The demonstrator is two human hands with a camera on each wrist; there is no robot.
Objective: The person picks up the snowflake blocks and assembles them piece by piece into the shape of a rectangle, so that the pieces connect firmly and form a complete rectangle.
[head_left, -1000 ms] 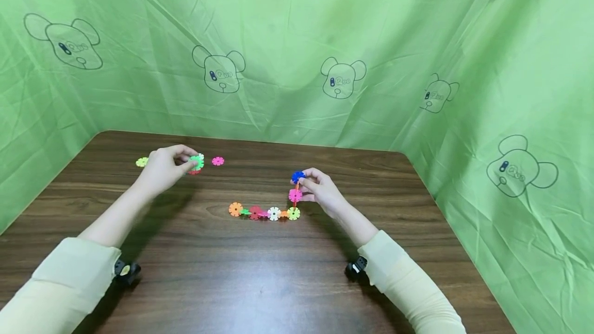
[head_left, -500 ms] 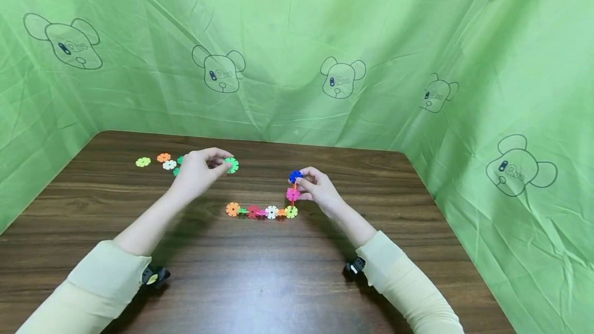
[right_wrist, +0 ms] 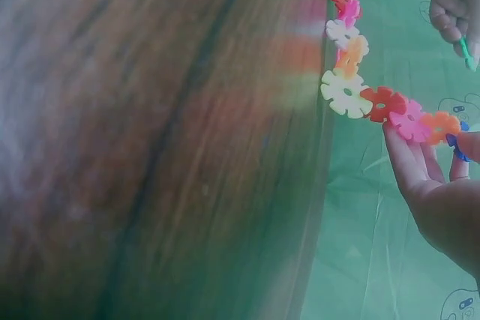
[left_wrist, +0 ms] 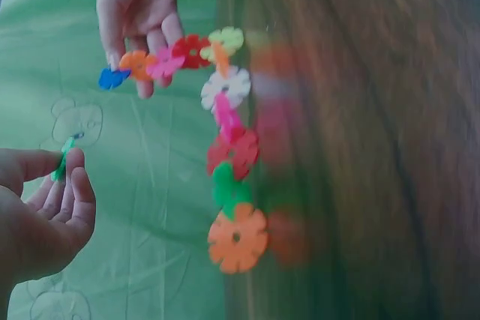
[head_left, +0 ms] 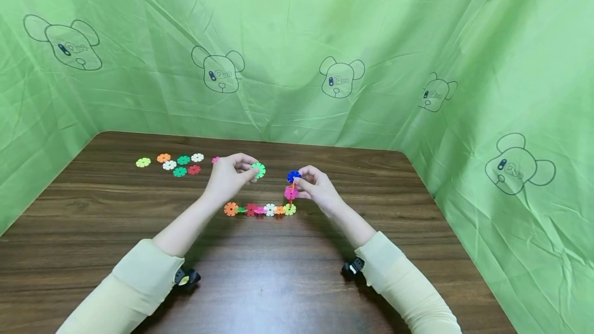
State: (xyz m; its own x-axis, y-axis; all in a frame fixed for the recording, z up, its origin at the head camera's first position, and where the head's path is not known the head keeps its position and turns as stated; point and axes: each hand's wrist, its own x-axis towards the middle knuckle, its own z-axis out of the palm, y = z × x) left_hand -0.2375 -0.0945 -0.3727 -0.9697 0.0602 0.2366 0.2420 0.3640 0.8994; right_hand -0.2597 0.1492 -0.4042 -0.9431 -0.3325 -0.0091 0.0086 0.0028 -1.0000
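My left hand pinches a green snowflake disc between thumb and fingertips, above the table and left of the blue disc. In the left wrist view this green disc is seen edge-on. My right hand pinches the blue disc at the top end of a chain of interlocked snowflake discs. Below the blue one, an orange, a pink disc and a red disc lead down to a yellow-green disc. From there the chain runs left through several colours to an orange disc. The green disc and chain are apart.
Several loose snowflake discs lie at the back left of the brown wooden table, among them a yellow-green disc, a red disc and a pink disc partly behind my left hand. A green curtain surrounds the table's back and sides.
My left hand has moved right from the loose discs, carrying the green disc toward the blue one. My right hand and the chain have shifted slightly left.
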